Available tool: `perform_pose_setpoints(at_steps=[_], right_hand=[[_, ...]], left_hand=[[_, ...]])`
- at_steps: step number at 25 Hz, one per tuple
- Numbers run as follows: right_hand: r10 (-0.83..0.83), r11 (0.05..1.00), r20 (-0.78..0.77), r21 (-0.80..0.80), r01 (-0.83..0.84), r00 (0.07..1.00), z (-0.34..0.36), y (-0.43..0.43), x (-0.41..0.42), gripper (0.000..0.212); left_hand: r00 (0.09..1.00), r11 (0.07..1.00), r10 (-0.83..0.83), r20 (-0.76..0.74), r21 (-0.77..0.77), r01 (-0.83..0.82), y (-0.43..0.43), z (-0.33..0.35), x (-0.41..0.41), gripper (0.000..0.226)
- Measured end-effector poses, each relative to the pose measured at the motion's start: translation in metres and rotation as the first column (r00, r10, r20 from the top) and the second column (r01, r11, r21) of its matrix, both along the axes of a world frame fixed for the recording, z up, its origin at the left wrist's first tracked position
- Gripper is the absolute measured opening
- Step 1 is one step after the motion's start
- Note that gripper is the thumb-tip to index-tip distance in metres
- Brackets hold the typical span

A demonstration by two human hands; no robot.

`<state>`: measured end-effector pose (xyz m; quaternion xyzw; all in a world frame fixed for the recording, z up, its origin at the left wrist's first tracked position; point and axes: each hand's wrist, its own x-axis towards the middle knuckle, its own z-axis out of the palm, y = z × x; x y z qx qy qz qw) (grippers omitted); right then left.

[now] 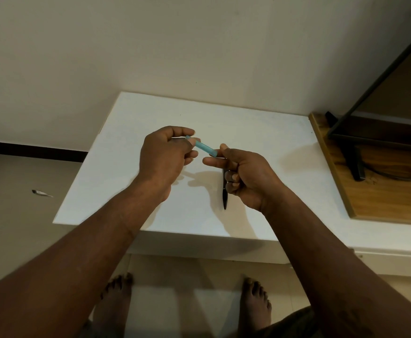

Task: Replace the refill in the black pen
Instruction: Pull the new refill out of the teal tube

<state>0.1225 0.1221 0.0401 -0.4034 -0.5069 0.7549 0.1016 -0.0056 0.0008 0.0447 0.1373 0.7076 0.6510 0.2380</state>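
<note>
Two hands: my left hand [165, 154] and right hand [246, 174] pinch slim teal plastic pen [203, 147] for dismantling; glossy black pen [225, 195] parked at six o'clock.

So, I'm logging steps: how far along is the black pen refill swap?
Early. Nothing looks done: the black pen lies on the white table, apparently assembled. In hand: left hand and right hand both grip a teal pen. Left: opening the black pen, swapping its refill.

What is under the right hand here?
Under the right hand lies the black pen on the white table, tip toward the person. Its upper end is covered by the fingers, so contact cannot be told.
</note>
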Motion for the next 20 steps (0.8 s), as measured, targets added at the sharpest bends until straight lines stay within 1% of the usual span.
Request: perform_pose_setpoints(at_steps=[6, 10, 14, 17, 20], right_hand=[[-0.020, 1.000, -0.005, -0.007, 0.020, 1.000, 0.0012, -0.0017, 0.0001, 0.026], [-0.015, 1.000, 0.000, -0.015, 0.015, 1.000, 0.0023, -0.0023, 0.0001, 0.027], [-0.001, 1.000, -0.009, -0.017, 0.001, 1.000, 0.0026, -0.0024, 0.0010, 0.028], [0.003, 1.000, -0.014, -0.018, -0.003, 1.000, 0.0017, -0.0021, 0.0013, 0.028], [0.004, 1.000, -0.022, -0.023, -0.005, 1.000, 0.0007, -0.0004, 0.0013, 0.027]], left_hand=[[1.000, 1.000, -0.012, -0.011, 0.015, 0.012, -0.0007, 0.0009, 0.0006, 0.029], [1.000, 0.999, -0.021, 0.009, 0.032, 0.020, -0.0007, 0.0003, 0.0000, 0.020], [1.000, 0.999, -0.001, 0.005, 0.032, 0.001, -0.0003, 0.0001, 0.0000, 0.026], [1.000, 0.999, -0.005, 0.020, 0.040, 0.004, -0.0006, -0.0002, -0.0009, 0.018], [1.000, 0.999, 0.002, 0.029, 0.033, -0.003, 0.0001, -0.0011, -0.0011, 0.020]])
